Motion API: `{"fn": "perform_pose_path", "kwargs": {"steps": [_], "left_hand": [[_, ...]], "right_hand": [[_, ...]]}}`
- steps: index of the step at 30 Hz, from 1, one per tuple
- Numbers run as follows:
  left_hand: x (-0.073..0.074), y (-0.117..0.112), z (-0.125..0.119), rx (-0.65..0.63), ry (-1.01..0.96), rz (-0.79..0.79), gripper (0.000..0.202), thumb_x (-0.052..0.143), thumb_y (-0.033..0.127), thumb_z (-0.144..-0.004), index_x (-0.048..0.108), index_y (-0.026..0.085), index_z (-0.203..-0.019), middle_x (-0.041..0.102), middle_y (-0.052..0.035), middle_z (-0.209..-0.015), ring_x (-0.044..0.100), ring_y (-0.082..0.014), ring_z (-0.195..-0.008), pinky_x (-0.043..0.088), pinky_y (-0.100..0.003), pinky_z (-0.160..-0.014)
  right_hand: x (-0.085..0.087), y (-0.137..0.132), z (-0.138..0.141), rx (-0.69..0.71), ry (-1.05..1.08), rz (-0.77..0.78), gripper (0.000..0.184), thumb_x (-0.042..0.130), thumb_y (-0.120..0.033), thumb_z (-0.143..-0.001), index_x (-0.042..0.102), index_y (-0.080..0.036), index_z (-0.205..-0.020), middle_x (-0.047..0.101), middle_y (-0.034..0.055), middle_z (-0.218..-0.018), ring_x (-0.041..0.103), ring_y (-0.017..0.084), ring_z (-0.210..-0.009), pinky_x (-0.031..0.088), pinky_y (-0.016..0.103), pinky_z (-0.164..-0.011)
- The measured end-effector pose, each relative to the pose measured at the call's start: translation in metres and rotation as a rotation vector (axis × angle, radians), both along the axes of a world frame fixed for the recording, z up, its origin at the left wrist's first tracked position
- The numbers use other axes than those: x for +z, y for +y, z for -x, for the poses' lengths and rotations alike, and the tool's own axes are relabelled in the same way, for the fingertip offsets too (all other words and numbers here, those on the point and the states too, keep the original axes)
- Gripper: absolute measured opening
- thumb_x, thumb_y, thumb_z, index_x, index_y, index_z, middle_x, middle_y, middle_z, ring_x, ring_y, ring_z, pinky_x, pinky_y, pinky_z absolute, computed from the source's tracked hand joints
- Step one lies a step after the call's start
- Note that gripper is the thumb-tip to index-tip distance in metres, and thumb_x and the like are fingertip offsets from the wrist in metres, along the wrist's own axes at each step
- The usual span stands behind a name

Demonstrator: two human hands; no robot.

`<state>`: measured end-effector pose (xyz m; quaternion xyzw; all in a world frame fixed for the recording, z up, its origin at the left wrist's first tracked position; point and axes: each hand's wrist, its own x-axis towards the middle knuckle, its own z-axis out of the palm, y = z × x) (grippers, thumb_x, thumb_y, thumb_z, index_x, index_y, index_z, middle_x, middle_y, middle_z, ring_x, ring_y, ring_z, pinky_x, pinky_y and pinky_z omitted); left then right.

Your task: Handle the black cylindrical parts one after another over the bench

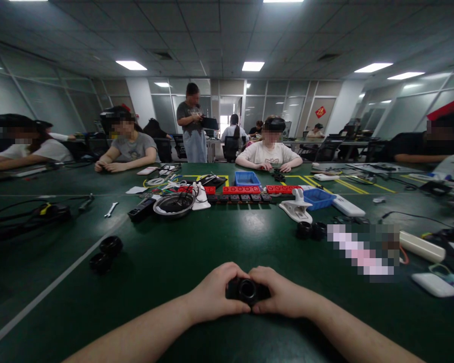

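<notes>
A small black camera-like object (247,289) with a round, ringed opening on its upper face sits between my hands, low over the green table. My left hand (222,292) grips its left end, the thumb along the near edge and the fingers curled over the far side. From the right, my right hand (274,291) closes round the other end in the same way. The fingertips of both hands meet or nearly meet at the far edge. Much of the object's two ends is hidden under my fingers.
Black round parts lie in pairs, one pair (106,253) at left, another (311,230) at right. Farther off are a metal bowl (174,205), red strips (242,190), blue trays (318,198) and a white clamp stand (297,206). A wrench (111,209) lies left. Co-workers sit across the table.
</notes>
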<state>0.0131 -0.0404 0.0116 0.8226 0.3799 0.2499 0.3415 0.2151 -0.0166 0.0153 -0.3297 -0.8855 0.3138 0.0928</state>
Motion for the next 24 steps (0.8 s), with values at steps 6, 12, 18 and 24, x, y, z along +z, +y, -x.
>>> {"fn": "perform_pose_path", "kwargs": {"steps": [6, 12, 18, 24], "left_hand": [[-0.002, 0.0, 0.0, 0.003, 0.008, 0.012, 0.045, 0.075, 0.027, -0.064, 0.055, 0.023, -0.104, 0.051, 0.0005, -0.093, 0.049, -0.0165, -0.081, 0.04, -0.024, -0.067], [-0.001, -0.001, -0.001, 0.03, 0.018, 0.028, 0.043, 0.076, 0.026, -0.063, 0.057, 0.023, -0.102, 0.05, 0.0008, -0.091, 0.049, -0.0163, -0.08, 0.04, -0.023, -0.066], [0.0, -0.003, -0.005, 0.125, 0.035, 0.036, 0.04, 0.076, 0.032, -0.061, 0.059, 0.02, -0.095, 0.049, 0.001, -0.085, 0.048, -0.0161, -0.075, 0.039, -0.023, -0.062], [-0.003, -0.006, -0.01, 0.322, 0.016, 0.056, 0.035, 0.072, 0.025, -0.064, 0.057, 0.018, -0.094, 0.049, 0.0007, -0.086, 0.046, -0.0132, -0.063, 0.036, -0.022, -0.054]], "right_hand": [[0.001, 0.0, 0.001, -0.006, 0.018, 0.023, 0.039, 0.076, -0.023, -0.061, 0.061, -0.018, -0.096, 0.059, 0.0017, -0.091, 0.051, 0.02, -0.084, 0.037, 0.031, -0.077], [-0.003, 0.003, 0.001, -0.05, 0.031, 0.045, 0.033, 0.077, -0.022, -0.057, 0.061, -0.016, -0.086, 0.057, -0.0001, -0.083, 0.05, 0.018, -0.077, 0.037, 0.026, -0.069], [-0.011, -0.001, 0.007, -0.19, 0.017, 0.007, 0.034, 0.079, -0.027, -0.052, 0.054, -0.016, -0.074, 0.052, -0.0027, -0.073, 0.048, 0.014, -0.067, 0.033, 0.021, -0.055], [-0.011, -0.012, 0.025, -0.37, -0.166, -0.373, 0.037, 0.066, -0.049, -0.063, 0.053, -0.016, -0.071, 0.057, 0.0039, -0.074, 0.051, 0.021, -0.071, 0.035, 0.033, -0.065]]}}
